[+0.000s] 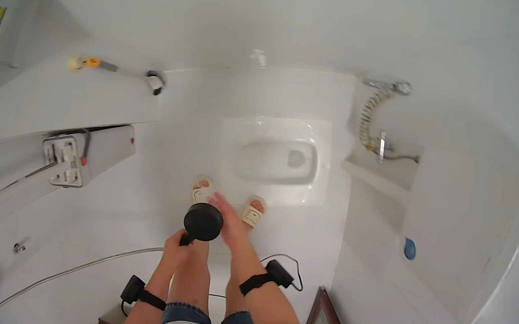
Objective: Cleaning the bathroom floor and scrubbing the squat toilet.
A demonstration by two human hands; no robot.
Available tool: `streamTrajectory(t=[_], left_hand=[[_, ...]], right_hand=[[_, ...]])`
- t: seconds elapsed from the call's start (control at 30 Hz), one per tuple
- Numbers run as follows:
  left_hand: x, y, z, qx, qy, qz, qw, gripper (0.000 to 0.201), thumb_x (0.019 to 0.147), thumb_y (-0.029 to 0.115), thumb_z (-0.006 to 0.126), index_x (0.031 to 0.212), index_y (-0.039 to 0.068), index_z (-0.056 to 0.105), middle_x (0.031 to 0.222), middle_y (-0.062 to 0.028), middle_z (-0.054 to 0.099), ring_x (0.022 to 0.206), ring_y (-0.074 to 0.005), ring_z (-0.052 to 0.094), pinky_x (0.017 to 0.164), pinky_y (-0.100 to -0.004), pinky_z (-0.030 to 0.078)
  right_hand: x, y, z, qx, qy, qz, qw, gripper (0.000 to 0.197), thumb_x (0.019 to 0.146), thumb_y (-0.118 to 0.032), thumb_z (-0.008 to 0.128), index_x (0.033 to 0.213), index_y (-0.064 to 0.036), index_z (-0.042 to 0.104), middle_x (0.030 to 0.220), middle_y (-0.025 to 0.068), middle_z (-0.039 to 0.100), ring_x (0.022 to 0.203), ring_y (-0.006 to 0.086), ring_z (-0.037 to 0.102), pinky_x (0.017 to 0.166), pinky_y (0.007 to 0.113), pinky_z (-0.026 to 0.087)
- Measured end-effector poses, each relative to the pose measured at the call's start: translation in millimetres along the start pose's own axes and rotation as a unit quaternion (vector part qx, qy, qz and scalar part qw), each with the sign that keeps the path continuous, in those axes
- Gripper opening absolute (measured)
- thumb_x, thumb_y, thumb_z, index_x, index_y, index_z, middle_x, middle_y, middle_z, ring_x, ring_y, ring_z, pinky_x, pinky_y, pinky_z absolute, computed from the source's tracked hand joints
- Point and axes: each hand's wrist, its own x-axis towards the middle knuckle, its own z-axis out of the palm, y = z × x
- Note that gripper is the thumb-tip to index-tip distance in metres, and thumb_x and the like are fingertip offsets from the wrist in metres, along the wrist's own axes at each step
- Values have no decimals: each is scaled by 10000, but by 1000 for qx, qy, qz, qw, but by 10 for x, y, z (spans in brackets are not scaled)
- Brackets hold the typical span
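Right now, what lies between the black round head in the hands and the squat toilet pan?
In the head view, only the person's two sandalled feet on white floor separate the black round head from the squat toilet pan; nothing else lies there.

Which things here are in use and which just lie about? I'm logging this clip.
In use:
left hand
right hand
black round shower head
its metal hose

Lying about:
squat toilet
wall tap with coiled hose
blue floor drain cover

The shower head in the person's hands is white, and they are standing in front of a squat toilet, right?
Not quite: the head view shows the shower head is black, not white. Both the left hand and the right hand are on it, in front of the squat toilet.
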Motion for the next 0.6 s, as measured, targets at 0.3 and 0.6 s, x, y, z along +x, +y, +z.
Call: streamTrajectory(t=[0.3,0.6], left_hand=[[508,-763,-1026,41,141,-71,987,208,605,-9,473,801,33,525,708,-125,572,708,-299,569,642,-338,431],[832,-761,-1759,71,82,-57,992,354,583,-7,541,937,15,526,784,-151,579,746,-289,574,653,-328,438]], right_hand=[[1790,-446,1178,-523,107,-271,801,469,758,-186,555,1180,-60,393,1076,138,480,929,222,492,771,303,420],[3160,-78,3432,-660,-37,-379,648,470,709,-37,498,1151,-24,337,1152,173,386,934,326,491,738,373,452]])
